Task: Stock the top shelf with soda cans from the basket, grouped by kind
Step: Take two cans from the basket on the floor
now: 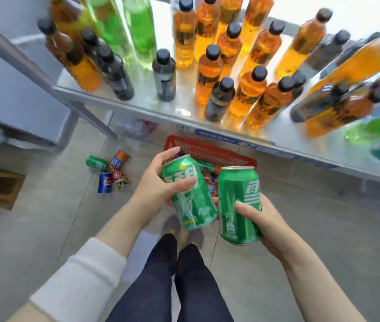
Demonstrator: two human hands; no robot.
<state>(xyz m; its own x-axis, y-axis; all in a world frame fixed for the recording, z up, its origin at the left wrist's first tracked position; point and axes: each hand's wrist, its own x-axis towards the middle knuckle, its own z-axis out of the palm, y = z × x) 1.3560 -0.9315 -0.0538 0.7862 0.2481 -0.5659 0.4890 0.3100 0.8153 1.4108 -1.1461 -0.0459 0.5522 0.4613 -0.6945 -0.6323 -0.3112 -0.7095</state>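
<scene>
Two green soda cans [190, 194] with white lettering, a red basket [209, 151], orange and green bottles [207, 73] capped black, grey floor tiles [45, 228].

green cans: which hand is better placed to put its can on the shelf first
Right, probably. The right hand grips its green can nearly upright, close to the shelf's bare front strip; the left hand holds a tilted can.

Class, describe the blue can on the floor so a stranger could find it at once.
Start at the red basket below the shelf, then look left to the loose cans on the floor. The blue can is at that cluster's near left corner, the only blue one among green, orange and red neighbours.
</scene>
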